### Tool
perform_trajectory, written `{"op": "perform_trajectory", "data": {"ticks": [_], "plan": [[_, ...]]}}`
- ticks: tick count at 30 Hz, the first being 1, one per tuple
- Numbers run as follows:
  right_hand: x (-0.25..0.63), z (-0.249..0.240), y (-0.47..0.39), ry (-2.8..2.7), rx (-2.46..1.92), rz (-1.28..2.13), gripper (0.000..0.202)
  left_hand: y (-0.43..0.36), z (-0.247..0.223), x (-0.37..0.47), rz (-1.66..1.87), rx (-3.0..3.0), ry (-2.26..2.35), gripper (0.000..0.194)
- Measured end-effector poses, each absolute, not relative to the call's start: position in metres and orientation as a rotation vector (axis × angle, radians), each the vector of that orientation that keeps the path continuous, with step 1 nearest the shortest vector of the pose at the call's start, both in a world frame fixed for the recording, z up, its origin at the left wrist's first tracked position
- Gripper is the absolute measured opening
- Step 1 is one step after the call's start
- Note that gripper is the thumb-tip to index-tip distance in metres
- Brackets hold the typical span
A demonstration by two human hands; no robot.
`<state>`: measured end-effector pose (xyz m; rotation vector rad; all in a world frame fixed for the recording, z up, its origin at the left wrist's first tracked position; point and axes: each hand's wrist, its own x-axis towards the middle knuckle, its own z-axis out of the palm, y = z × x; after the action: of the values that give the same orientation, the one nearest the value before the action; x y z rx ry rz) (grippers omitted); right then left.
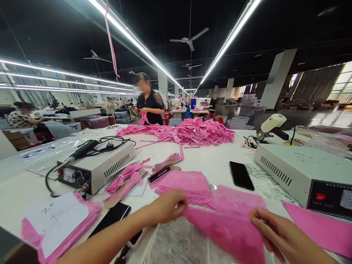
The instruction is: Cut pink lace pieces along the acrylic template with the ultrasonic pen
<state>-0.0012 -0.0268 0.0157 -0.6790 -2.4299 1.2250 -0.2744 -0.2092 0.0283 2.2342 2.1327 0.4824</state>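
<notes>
A piece of pink fabric (228, 229) is stretched between my two hands near the table's front edge, slightly blurred. My left hand (172, 206) pinches its left corner, fingers curled closed. Toward its right end, my right hand (271, 227) grips the cloth between thumb and fingers. Just beyond lies a stack of folded pink lace fabric (189, 185), with another pink lace piece (236, 196) spread to its right. Beneath the held cloth is a clear plastic sheet or bag (181, 242).
Grey control boxes stand left (104, 165) and right (297, 168). A phone (242, 175), a black marker (159, 174), and a paper-topped pink bundle (60, 220) lie around. A large pink fabric heap (203, 131) covers the far side, where a person (150, 104) stands.
</notes>
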Motion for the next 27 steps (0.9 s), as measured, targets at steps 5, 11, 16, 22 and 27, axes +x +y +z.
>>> {"op": "perform_trajectory", "data": {"ticks": [5,11,16,22,27], "plan": [[-0.092,0.083,0.008,-2.494,-0.437,1.031,0.032,-0.178,0.068,-0.351,0.596,2.117,2.365,0.024],[-0.151,0.08,0.028,-2.433,-0.324,0.799,0.016,-0.187,0.078,-0.385,0.633,2.225,2.489,0.012],[-0.146,0.017,0.017,-2.617,-0.165,0.619,0.022,-0.21,0.033,-0.374,0.414,2.319,2.281,0.014],[-0.109,0.002,0.017,-2.591,-0.261,0.681,0.023,-0.214,0.037,-0.355,0.383,2.342,2.13,0.02],[-0.03,0.008,0.014,-2.523,-0.467,0.72,0.021,-0.223,0.048,-0.288,0.384,2.468,1.809,0.029]]}}
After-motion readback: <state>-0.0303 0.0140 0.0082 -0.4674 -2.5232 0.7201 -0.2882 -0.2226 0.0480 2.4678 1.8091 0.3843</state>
